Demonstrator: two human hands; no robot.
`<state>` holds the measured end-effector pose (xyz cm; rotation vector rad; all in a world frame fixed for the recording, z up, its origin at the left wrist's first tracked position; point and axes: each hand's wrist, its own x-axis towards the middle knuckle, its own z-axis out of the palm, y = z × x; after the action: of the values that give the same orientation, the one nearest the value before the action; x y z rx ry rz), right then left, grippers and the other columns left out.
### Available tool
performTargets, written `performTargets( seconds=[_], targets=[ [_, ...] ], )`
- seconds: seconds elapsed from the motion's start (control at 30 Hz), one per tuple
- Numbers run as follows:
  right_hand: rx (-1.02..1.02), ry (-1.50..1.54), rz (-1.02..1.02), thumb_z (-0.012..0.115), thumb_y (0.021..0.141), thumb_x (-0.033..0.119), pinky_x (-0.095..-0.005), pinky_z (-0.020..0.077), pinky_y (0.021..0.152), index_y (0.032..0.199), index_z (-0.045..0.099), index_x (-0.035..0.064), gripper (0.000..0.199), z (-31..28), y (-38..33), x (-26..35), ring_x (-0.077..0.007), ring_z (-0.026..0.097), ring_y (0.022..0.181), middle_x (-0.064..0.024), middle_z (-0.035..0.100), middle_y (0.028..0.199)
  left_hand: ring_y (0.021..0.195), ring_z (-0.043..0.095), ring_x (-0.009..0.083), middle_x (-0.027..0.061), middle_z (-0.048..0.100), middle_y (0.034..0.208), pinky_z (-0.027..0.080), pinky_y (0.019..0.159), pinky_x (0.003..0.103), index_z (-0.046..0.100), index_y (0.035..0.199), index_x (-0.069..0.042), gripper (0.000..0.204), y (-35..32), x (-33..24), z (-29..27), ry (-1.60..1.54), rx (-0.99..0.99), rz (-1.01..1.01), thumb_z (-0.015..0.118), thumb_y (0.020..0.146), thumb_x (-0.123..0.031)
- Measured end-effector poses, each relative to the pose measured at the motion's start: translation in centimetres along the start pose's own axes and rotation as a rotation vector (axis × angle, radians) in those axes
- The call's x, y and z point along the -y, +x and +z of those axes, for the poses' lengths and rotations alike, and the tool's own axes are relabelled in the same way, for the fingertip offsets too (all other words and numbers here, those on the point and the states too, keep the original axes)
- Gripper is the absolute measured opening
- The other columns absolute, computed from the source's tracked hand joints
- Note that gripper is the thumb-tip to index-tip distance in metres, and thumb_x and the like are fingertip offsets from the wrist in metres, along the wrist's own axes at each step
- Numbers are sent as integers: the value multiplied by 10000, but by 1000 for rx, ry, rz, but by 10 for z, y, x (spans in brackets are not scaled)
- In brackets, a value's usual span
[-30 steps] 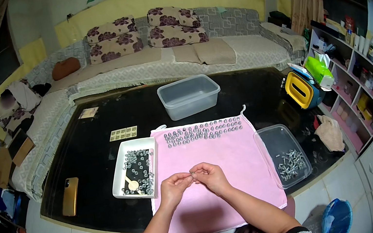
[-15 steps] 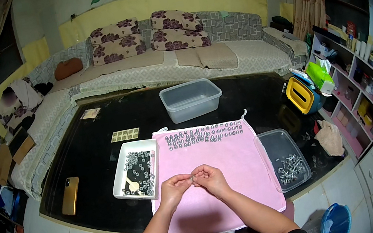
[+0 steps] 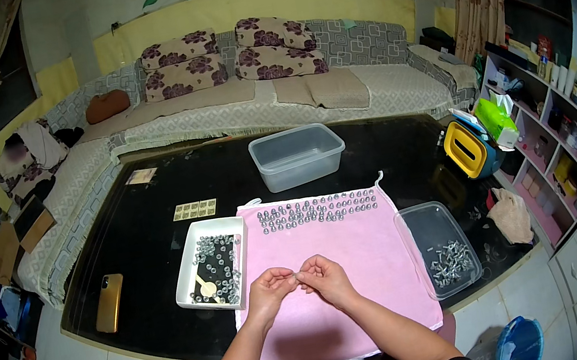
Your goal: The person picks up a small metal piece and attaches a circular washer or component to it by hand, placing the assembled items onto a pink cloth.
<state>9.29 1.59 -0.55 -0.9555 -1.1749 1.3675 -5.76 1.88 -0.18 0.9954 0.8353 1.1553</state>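
Left hand (image 3: 269,294) and right hand (image 3: 327,280) pinching tiny part (image 3: 296,276), pink cloth (image 3: 366,258) beneath

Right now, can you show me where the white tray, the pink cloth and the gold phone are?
White tray (image 3: 188,273), head view: on its left wall.
Pink cloth (image 3: 372,261), head view: on a bare part.
Gold phone (image 3: 109,304), head view: middle of its back.

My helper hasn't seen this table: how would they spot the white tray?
On the black table, find the pink cloth. The white tray sits at its left edge. Unlike the see-through tub beyond the cloth, it has opaque walls and holds small round pieces.
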Motion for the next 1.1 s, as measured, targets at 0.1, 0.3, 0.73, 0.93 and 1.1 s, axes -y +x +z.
performTargets(
  seconds=[0.1, 0.3, 0.73, 0.93, 1.1],
  targets=[
    [7, -48, 3, 601, 803, 138, -183, 418, 491, 804, 488, 40, 150, 2, 0, 0, -61, 508, 571, -18, 545, 662, 769, 573, 113, 68, 588, 835, 487, 710, 218, 541, 905, 12, 158, 0, 0, -1, -8, 7, -2, 604, 760, 16],
    [76, -115, 31, 587, 818, 191, -183, 396, 478, 785, 479, 64, 169, 0, -2, 3, -55, 498, 564, -6, 544, 649, 770, 574, 117, 71, 583, 848, 487, 717, 228, 536, 918, 10, 158, -1, -1, -1, -9, 29, 6, 595, 772, 9],
    [100, -187, 69, 517, 860, 265, -193, 396, 486, 755, 528, 60, 230, 1, -4, 7, -52, 492, 553, -3, 557, 643, 739, 570, 125, 77, 580, 803, 482, 692, 234, 532, 905, -4, 141, -2, -2, -1, -17, 74, 16, 593, 778, 1],
    [67, -317, 81, 487, 875, 260, -212, 412, 496, 773, 545, 31, 257, 2, -2, 1, -65, 495, 540, -18, 552, 629, 751, 573, 119, 72, 582, 819, 483, 694, 233, 532, 902, -9, 133, 1, 1, -4, -20, 70, 27, 587, 782, 1],
    [65, -294, 8, 466, 887, 225, -205, 410, 522, 791, 517, 34, 220, 3, -5, 5, -66, 492, 566, -17, 536, 641, 765, 572, 107, 59, 583, 832, 480, 699, 227, 532, 895, -16, 132, 2, 3, -5, -29, 67, 23, 594, 779, -8]
  ],
)
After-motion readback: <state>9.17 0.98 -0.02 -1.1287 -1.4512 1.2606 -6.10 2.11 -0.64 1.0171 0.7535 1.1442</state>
